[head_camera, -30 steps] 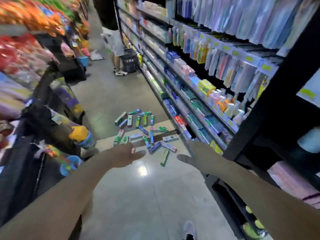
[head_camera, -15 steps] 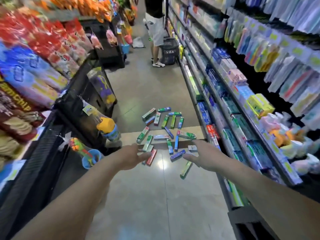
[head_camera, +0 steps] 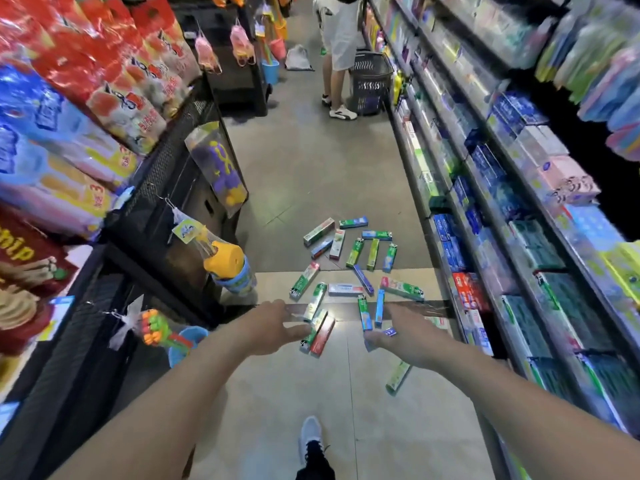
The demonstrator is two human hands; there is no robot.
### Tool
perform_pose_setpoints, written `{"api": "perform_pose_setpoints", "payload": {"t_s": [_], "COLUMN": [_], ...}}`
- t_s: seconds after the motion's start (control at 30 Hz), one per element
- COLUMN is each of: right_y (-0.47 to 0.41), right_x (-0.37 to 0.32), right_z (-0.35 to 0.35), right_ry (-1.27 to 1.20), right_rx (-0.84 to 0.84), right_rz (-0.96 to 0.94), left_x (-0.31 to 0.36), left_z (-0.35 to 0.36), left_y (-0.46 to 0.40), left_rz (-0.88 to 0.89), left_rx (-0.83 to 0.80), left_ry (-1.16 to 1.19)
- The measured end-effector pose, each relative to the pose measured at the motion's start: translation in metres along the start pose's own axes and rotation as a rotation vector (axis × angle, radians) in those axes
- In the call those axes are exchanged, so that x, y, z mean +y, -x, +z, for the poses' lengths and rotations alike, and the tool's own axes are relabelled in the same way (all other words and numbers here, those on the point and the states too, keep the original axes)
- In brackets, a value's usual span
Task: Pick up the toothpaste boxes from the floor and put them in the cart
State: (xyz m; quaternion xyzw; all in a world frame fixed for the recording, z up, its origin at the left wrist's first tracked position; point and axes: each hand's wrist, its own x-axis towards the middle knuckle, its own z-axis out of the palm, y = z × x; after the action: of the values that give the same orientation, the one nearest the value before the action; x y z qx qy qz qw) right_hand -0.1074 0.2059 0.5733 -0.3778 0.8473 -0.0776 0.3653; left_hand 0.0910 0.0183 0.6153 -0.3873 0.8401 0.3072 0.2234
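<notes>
Both hands, left hand (head_camera: 277, 323) and right hand (head_camera: 403, 336), are reaching out empty with fingers spread toward toothpaste boxes (head_camera: 349, 268) lying scattered on the floor (head_camera: 311, 168) at 12 o'clock, no cart visible.

Was a shop aisle: stocked shelves (head_camera: 491, 188) with price strips on one side, hanging snack bags (head_camera: 114, 74) opposite, a shopping basket (head_camera: 370, 86) on the floor.

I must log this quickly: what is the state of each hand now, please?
Left hand: open, fingers spread, holding nothing, above the scattered toothpaste boxes.
Right hand: open, holding nothing.
</notes>
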Motion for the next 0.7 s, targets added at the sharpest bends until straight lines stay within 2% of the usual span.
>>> {"api": "perform_pose_setpoints", "payload": {"t_s": [0.17, 0.33, 0.57, 0.7], "right_y": [-0.070, -0.131, -0.244, -0.319], "right_x": [-0.023, -0.010, 0.028, 0.058], "right_z": [-0.009, -0.004, 0.020, 0.061], "right_ry": [-0.052, -0.111, -0.142, -0.207], "right_rx": [0.008, -0.010, -0.055, -0.090], "right_rz": [0.075, 0.198, 0.279, 0.325], "left_x": [-0.023, -0.021, -0.043, -0.073], "left_z": [-0.045, -0.051, 0.001, 0.052], "left_y": [-0.080, -0.149, -0.277, -0.353], "left_rz": [-0.002, 0.045, -0.077, -0.125], "left_rx": [-0.081, -0.118, -0.140, -0.146], "left_ry": [-0.011, 0.008, -0.103, -0.099]}}
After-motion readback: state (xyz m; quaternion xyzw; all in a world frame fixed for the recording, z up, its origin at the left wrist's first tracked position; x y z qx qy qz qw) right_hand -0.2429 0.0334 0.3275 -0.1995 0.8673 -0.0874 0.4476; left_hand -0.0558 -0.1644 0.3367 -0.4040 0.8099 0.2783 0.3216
